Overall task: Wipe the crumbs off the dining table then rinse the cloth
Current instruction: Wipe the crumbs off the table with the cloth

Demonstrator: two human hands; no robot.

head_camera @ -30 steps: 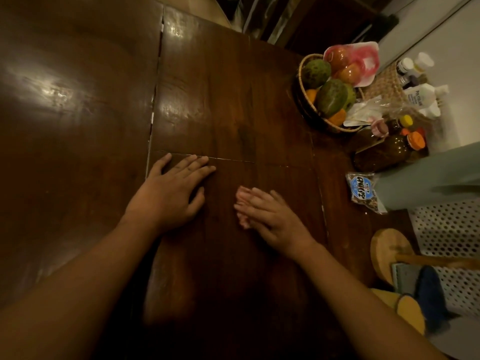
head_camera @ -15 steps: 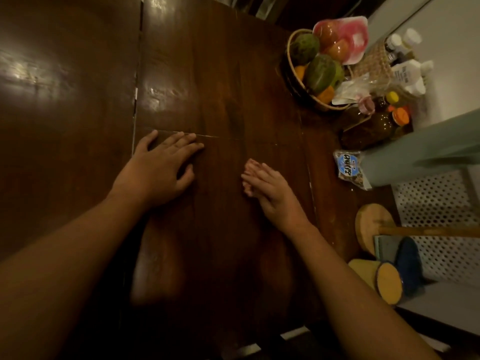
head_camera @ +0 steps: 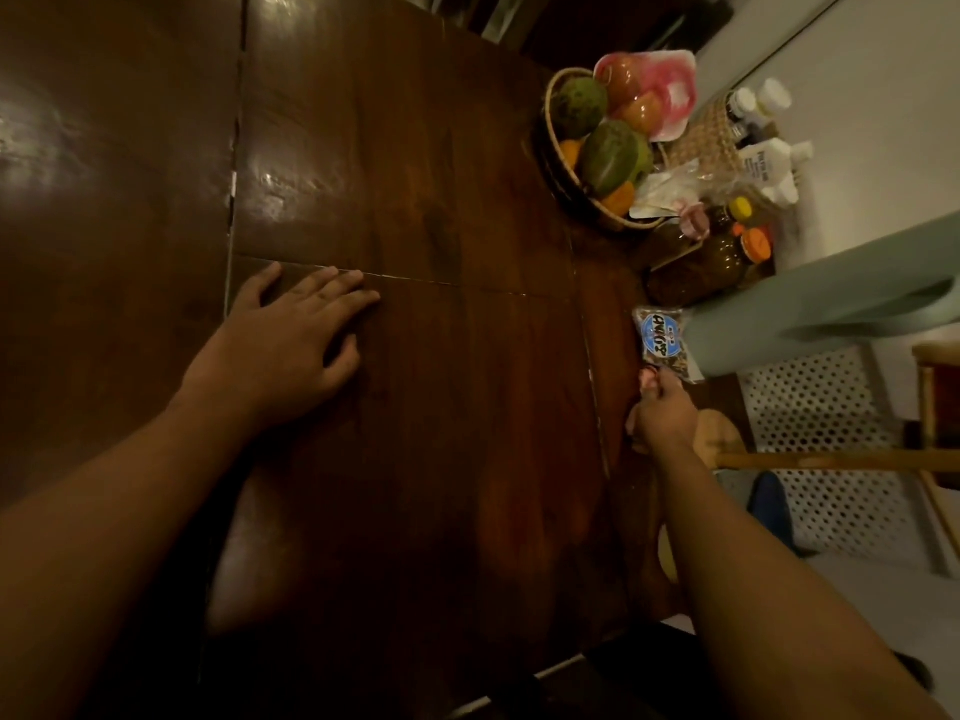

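1. Left hand (head_camera: 291, 350): flat, palm down on the dining table (head_camera: 415, 174), fingers straight and a bit spread, tips at the board seam (head_camera: 441, 282). Same spot and pose as 0.5 s ago.
2. Right hand (head_camera: 662, 415): the big change. It was mid-table just beside the left hand with fingers straight. Now it's well apart from it, at approx 4 o'clock, over the table's right edge.
3. Its fingers are now curled in. A pinkish bit (head_camera: 648, 376) shows at the knuckles' far side (cloth or fingertips, can't tell), so I can't tell if it grips anything.
4. Cloth: can't make it out for sure anywhere. Crumbs are too small to see in this dim light.
5. Snack packet (head_camera: 662, 340): lies at 12 o'clock from the right hand, just beside it. Whether they touch is unclear.
6. Fruit basket (head_camera: 553, 148): sits at 2 o'clock on the table, w/ bottles (head_camera: 727, 252) beside it toward the wall. All as before.
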